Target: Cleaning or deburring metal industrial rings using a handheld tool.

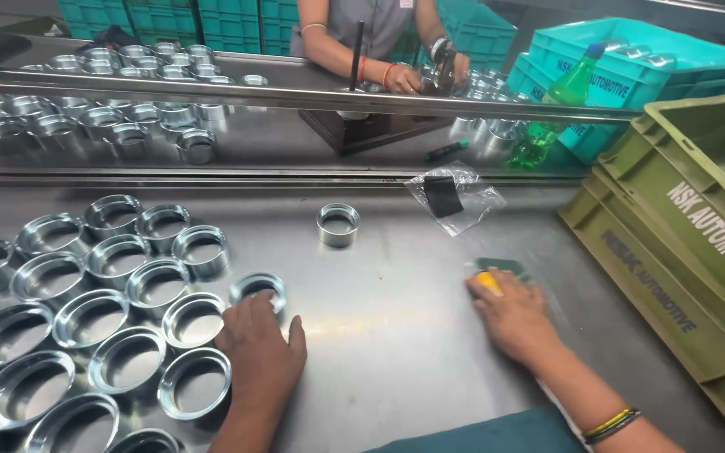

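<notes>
My left hand (260,346) rests palm down on the steel table, its fingertips against a shiny metal ring (258,287) at the edge of a cluster of several rings (94,319). My right hand (509,312) presses a yellow and green scrub pad (493,273) flat onto the table; the pad looks blurred. One ring (338,224) stands alone further back, in the middle of the table.
Olive green crates (673,243) are stacked at the right. A clear plastic bag with a dark piece (453,196) lies behind. Across a raised rail, another person's hands (417,75) work at a stand among more rings; teal crates (631,67) and a green bottle (560,105) stand there.
</notes>
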